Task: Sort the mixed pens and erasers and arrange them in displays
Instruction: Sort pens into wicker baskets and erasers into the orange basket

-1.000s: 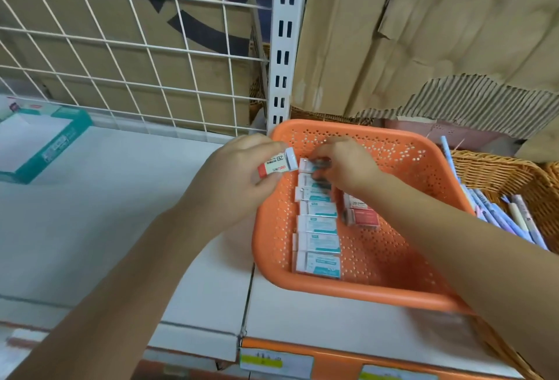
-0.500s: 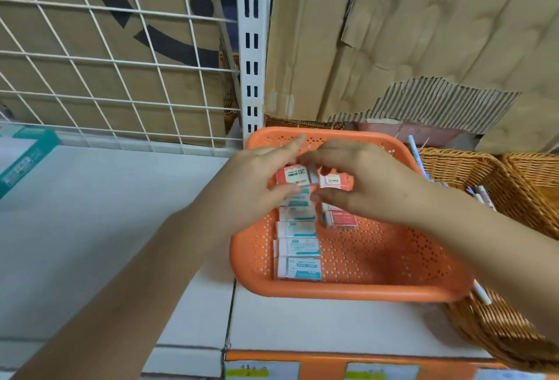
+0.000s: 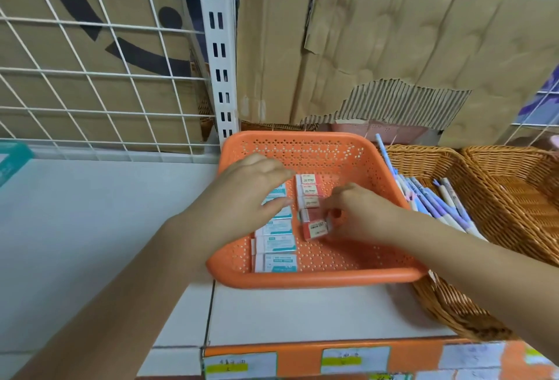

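Orange basket [image 3: 302,147], right hand [image 3: 360,216] grip pinching red "2B" eraser [image 3: 314,229], left hand [image 3: 242,198] spread wide over teal erasers [image 3: 276,262]

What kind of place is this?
Probably a stationery shop shelf: price labels along the edge, erasers lined up in an orange basket, and pens in a wicker basket.

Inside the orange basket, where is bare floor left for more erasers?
Free: the perforated orange plastic basket floor right of the red-sleeved erasers and along its near wall. Crowded: the left side, filled by the teal-sleeved eraser column.
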